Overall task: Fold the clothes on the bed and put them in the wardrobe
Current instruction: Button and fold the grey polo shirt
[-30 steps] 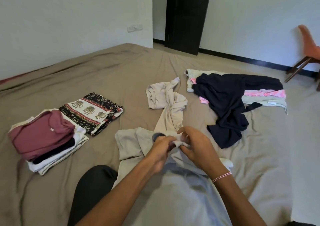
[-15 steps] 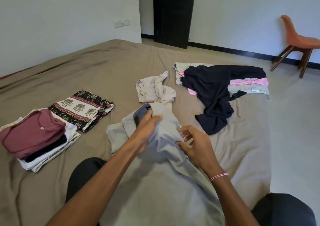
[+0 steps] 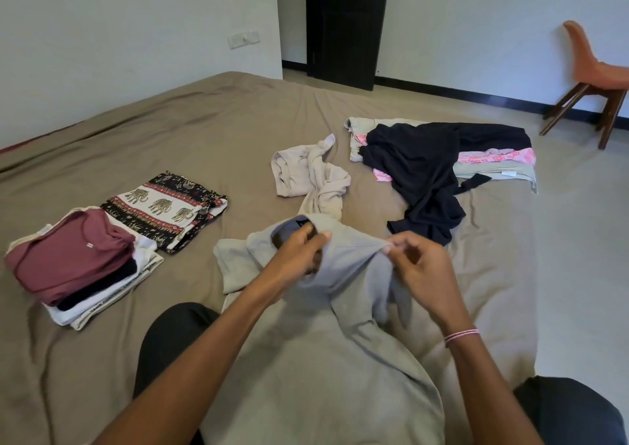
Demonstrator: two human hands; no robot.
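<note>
- A grey shirt (image 3: 340,342) lies spread over the person's lap. Its collar end is raised off the bed (image 3: 204,131). The left hand (image 3: 299,252) grips it at the neck opening and the right hand (image 3: 420,267) pinches a fold just beside that.
- A crumpled beige garment (image 3: 306,175) lies loose just beyond both hands.
- A black garment (image 3: 425,168) sprawls unfolded beyond and to the right of the right hand, draped over a pink piece (image 3: 493,157) and a pale flat piece (image 3: 493,174).
- An elephant-print piece (image 3: 163,206), folded flat, lies to the left of the left hand.
- Farther left sits a folded stack, with a maroon top (image 3: 68,257) uppermost over black and white layers.
</note>
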